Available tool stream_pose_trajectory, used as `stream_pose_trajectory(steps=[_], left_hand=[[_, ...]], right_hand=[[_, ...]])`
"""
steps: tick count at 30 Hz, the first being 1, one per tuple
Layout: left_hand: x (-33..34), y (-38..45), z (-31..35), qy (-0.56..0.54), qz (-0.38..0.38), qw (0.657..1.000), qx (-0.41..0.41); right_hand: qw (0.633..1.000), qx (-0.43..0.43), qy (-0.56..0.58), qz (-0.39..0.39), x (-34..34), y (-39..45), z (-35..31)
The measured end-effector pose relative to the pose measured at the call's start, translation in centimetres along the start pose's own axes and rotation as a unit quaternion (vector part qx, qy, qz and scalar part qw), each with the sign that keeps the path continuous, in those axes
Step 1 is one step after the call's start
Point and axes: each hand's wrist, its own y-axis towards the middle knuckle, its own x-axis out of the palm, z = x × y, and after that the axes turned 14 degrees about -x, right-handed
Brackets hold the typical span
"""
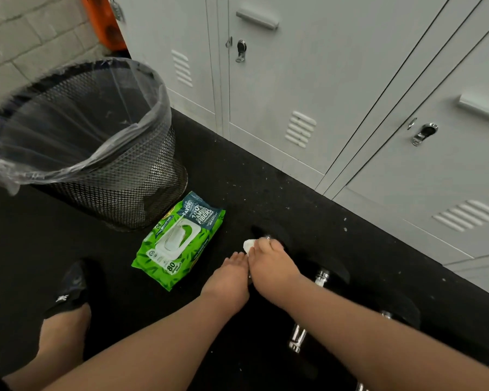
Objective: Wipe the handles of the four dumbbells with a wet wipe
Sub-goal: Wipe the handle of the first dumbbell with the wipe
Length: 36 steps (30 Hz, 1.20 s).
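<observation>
While I crouch on the black floor (237,187) beside the grey lockers (350,80), my right hand (274,263) is closed around a bunched white wet wipe (248,245), pressing it to the handle of the farthest dumbbell (277,235). My left hand (232,280) rests just beside it, fingers curled down onto the same weight, seemingly steadying it; whether that grip encloses anything I cannot tell. Three more dumbbells lie in a row toward me, showing as chrome handles: one (322,277) just past my right wrist, one (297,338) under my forearm, one (360,387) at the bottom edge. I judge the job to be at one end of the row; which handles are already clean cannot be read from their shine. The green wipes pack (178,241) lies flat by the lined mesh bin (76,119), flap shut. Its print reads "100% BAMBOO FIBERS" and "80"; the brand word is partly legible, ending "FAVORIT".
</observation>
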Motion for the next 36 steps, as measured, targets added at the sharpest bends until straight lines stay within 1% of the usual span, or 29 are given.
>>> stream_pose_trajectory(steps=[2,4,5,7,8,11,13,14,15,17,20,21,22,23,24,26,28,30,31,32,33,34,35,36], left_hand=[[0.2,-0.2,0.2,-0.012,0.003,1.0,-0.013],[0.1,-0.4,0.4,-0.013,-0.005,1.0,-0.023],[-0.2,-0.5,0.5,-0.011,-0.01,1.0,-0.025],[-0.3,-0.3,0.2,-0.01,-0.019,0.999,-0.024],[-0.2,-0.2,0.1,-0.009,-0.023,0.999,-0.025],[0.2,-0.7,0.5,-0.014,-0.012,1.0,-0.023],[0.2,-1.1,0.8,-0.021,-0.002,1.0,-0.017],[0.2,-1.1,0.8,-0.026,-0.001,1.0,-0.018],[0.1,-1.2,0.8,-0.029,-0.001,0.999,-0.021],[0.0,-1.0,0.5,-0.03,-0.007,0.999,-0.026],[-0.2,-0.9,0.3,-0.018,-0.02,0.999,-0.037],[-0.4,-0.8,0.2,-0.016,-0.02,0.999,-0.039],[-0.4,-0.8,0.1,-0.02,-0.019,0.999,-0.043],[-0.5,-0.7,0.0,-0.022,-0.017,0.999,-0.046],[-0.4,-0.8,0.1,-0.024,-0.018,0.998,-0.051],[-0.5,-1.0,0.3,-0.028,-0.02,0.998,-0.051],[-0.3,-0.8,0.4,-0.029,-0.015,0.999,-0.037],[-0.3,-0.7,0.2,-0.029,-0.005,0.999,-0.022],[-0.3,-0.6,0.0,-0.027,-0.003,1.0,-0.014],[-0.2,-0.4,-0.2,-0.026,-0.001,1.0,-0.007],[-0.1,-0.3,-0.2,-0.026,0.0,1.0,-0.001],[0.1,-0.3,-0.1,-0.025,0.0,1.0,0.006],[0.1,-0.4,0.0,-0.021,-0.002,1.0,0.016],[0.2,-0.3,0.1,-0.015,-0.007,1.0,0.025]], right_hand=[[0.997,-0.05,-0.039,-0.045,-1.9,1.2,1.3],[0.987,-0.088,-0.066,-0.118,-2.7,2.8,2.1],[0.98,-0.099,-0.075,-0.152,-3.1,3.5,2.4],[0.975,-0.096,-0.077,-0.183,-3.1,4.2,2.3],[0.979,-0.09,-0.071,-0.17,-2.8,4.3,2.3],[0.996,-0.043,-0.022,-0.069,-1.1,2.8,1.8],[1.0,-0.014,0.006,-0.009,-0.2,1.7,1.2],[1.0,-0.007,0.005,0.002,-0.2,1.4,0.9],[1.0,-0.002,0.001,-0.008,-0.4,1.4,0.6],[0.999,-0.011,-0.017,-0.048,-1.4,2.3,0.9],[0.982,-0.038,-0.048,-0.176,-3.0,4.8,2.0],[0.976,-0.035,-0.048,-0.208,-3.2,5.7,2.1],[0.975,-0.027,-0.043,-0.218,-3.3,6.0,1.9],[0.977,-0.012,-0.023,-0.213,-3.0,6.3,1.9],[0.983,0.005,0.006,-0.182,-2.5,6.1,1.8],[0.991,0.041,0.096,-0.086,-1.4,4.8,1.5],[0.994,0.033,0.102,-0.028,-0.4,3.1,1.4],[0.984,0.059,0.154,0.062,1.1,1.7,1.3],[0.965,0.099,0.214,0.116,1.8,1.4,0.9],[0.931,0.139,0.285,0.181,2.2,1.0,0.3],[0.872,0.201,0.38,0.235,2.4,1.0,-0.5],[0.785,0.272,0.472,0.295,2.5,0.9,-1.4],[0.687,0.333,0.553,0.333,2.8,0.9,-2.5],[0.599,0.386,0.593,0.374,3.1,1.0,-3.4]])
